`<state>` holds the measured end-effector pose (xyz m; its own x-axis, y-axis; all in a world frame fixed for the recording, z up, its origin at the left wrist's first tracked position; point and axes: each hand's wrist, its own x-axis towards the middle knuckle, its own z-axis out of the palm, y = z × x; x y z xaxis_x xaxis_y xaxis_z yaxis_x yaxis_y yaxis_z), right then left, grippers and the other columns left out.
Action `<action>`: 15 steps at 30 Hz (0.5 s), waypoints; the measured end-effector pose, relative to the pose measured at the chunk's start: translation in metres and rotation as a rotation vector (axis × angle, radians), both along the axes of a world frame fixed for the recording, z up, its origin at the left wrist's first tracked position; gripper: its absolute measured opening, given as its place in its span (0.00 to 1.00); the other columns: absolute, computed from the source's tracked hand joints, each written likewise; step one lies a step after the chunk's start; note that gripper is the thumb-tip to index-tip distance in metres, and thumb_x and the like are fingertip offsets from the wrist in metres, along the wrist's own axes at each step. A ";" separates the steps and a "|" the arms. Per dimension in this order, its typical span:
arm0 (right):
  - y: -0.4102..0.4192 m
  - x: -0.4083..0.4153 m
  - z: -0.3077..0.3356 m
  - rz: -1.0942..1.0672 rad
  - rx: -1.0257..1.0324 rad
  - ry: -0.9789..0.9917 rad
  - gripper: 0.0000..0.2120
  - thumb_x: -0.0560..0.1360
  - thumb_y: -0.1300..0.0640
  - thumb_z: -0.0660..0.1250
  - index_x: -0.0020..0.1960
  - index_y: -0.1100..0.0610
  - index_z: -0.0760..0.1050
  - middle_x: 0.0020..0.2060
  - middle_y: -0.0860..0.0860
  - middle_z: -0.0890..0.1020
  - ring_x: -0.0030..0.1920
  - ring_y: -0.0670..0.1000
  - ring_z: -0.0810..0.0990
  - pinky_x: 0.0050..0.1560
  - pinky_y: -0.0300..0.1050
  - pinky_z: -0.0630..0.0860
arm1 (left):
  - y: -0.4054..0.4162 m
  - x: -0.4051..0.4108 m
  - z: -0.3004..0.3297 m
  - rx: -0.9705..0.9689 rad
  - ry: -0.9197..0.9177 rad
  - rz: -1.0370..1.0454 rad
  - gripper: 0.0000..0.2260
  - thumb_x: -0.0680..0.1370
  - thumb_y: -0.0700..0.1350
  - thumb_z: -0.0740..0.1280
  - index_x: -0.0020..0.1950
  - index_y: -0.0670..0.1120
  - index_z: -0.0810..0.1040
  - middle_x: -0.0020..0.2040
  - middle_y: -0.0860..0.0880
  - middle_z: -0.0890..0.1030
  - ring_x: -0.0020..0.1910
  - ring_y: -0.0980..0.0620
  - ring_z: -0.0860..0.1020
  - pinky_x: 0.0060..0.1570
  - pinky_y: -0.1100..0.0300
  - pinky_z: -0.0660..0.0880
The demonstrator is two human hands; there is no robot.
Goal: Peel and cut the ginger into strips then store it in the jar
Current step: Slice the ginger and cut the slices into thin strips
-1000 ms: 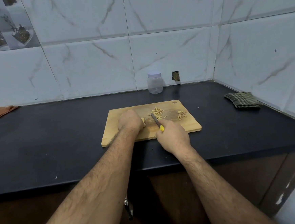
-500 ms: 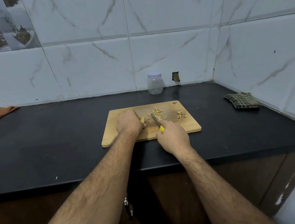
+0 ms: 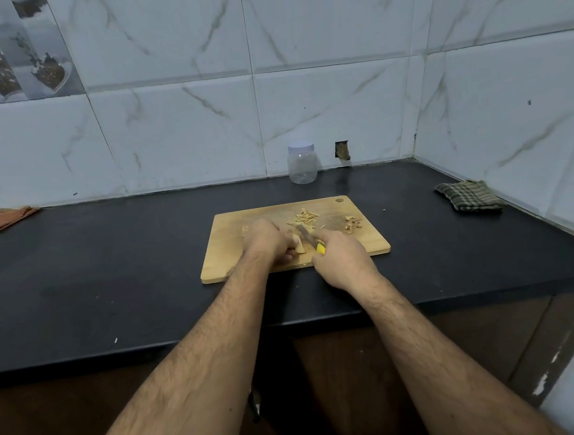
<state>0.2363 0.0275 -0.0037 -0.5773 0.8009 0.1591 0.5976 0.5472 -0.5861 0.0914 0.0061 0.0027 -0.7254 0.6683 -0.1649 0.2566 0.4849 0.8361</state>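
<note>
On the cutting board (image 3: 233, 256) atop the dark table (image 3: 111, 265), left hand (image 3: 267, 241) gripping the ginger piece (image 3: 299, 247), right hand (image 3: 342, 264) clasping the yellow-handled knife (image 3: 309, 239), blade meeting the ginger, cut strips (image 3: 304, 217) lying beyond, lidded jar (image 3: 302, 163) standing by the wall.

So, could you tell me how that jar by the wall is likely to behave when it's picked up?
The jar looks clear and empty, so it is probably light. Its smooth rounded sides may be slippery. It stands upright with its lid on, so it seems unlikely to roll.

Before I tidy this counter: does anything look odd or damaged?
Yes: a small ragged hole is broken into the wall tile right of the jar. Small crumbs lie on the counter right of the cutting board.
</note>
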 end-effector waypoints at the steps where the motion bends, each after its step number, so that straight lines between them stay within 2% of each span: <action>1: 0.000 0.001 0.000 -0.001 0.008 -0.033 0.25 0.75 0.63 0.62 0.71 0.48 0.73 0.61 0.51 0.80 0.59 0.55 0.77 0.56 0.49 0.77 | -0.001 0.002 0.001 -0.001 -0.017 0.006 0.11 0.77 0.42 0.73 0.37 0.44 0.75 0.34 0.45 0.83 0.26 0.53 0.78 0.39 0.60 0.80; 3: 0.001 0.004 0.000 -0.002 0.023 -0.084 0.25 0.75 0.63 0.62 0.70 0.49 0.73 0.62 0.51 0.79 0.60 0.55 0.77 0.57 0.49 0.77 | -0.002 0.004 0.002 -0.013 -0.015 0.010 0.09 0.79 0.43 0.71 0.39 0.43 0.78 0.35 0.44 0.84 0.25 0.54 0.78 0.37 0.62 0.79; 7: 0.001 0.007 0.005 0.019 0.048 -0.137 0.26 0.75 0.65 0.61 0.71 0.48 0.74 0.63 0.52 0.79 0.59 0.55 0.78 0.56 0.48 0.77 | -0.005 0.000 -0.001 -0.050 0.021 -0.042 0.04 0.78 0.36 0.70 0.43 0.41 0.81 0.36 0.43 0.84 0.32 0.50 0.81 0.48 0.53 0.83; 8: 0.001 0.007 0.006 0.026 0.050 -0.150 0.26 0.75 0.65 0.61 0.71 0.48 0.73 0.62 0.52 0.80 0.58 0.54 0.78 0.55 0.47 0.77 | -0.007 -0.002 -0.002 -0.060 0.040 -0.068 0.03 0.76 0.36 0.71 0.44 0.42 0.82 0.35 0.44 0.84 0.34 0.49 0.81 0.46 0.54 0.83; 10: -0.001 0.006 0.005 0.038 0.056 -0.166 0.25 0.76 0.65 0.60 0.70 0.49 0.74 0.62 0.52 0.80 0.56 0.55 0.79 0.55 0.48 0.78 | -0.009 -0.002 -0.003 -0.092 0.098 -0.115 0.04 0.74 0.38 0.75 0.46 0.45 0.83 0.34 0.47 0.83 0.32 0.52 0.80 0.36 0.58 0.81; 11: -0.003 0.005 0.004 0.040 0.060 -0.168 0.25 0.76 0.64 0.60 0.70 0.49 0.74 0.62 0.52 0.80 0.57 0.55 0.79 0.56 0.49 0.78 | -0.009 -0.002 -0.004 -0.107 0.135 -0.122 0.05 0.73 0.40 0.76 0.47 0.46 0.83 0.32 0.48 0.83 0.30 0.54 0.80 0.36 0.59 0.80; 13: -0.005 0.004 0.001 0.033 0.065 -0.163 0.26 0.77 0.64 0.60 0.72 0.48 0.72 0.63 0.52 0.80 0.60 0.55 0.78 0.58 0.50 0.78 | -0.007 -0.002 -0.005 -0.129 0.207 -0.117 0.07 0.72 0.43 0.78 0.48 0.48 0.84 0.30 0.51 0.83 0.30 0.55 0.79 0.45 0.57 0.81; 15: -0.007 0.003 -0.001 0.021 0.077 -0.157 0.27 0.77 0.64 0.60 0.74 0.47 0.69 0.64 0.51 0.79 0.62 0.55 0.77 0.58 0.49 0.77 | -0.007 -0.001 -0.005 -0.139 0.227 -0.132 0.08 0.72 0.44 0.77 0.49 0.49 0.83 0.29 0.52 0.81 0.29 0.55 0.77 0.44 0.58 0.78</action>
<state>0.2395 0.0207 -0.0044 -0.6164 0.7772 0.1267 0.6661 0.6005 -0.4424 0.0908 -0.0004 -0.0020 -0.6622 0.7420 -0.1049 0.4980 0.5403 0.6783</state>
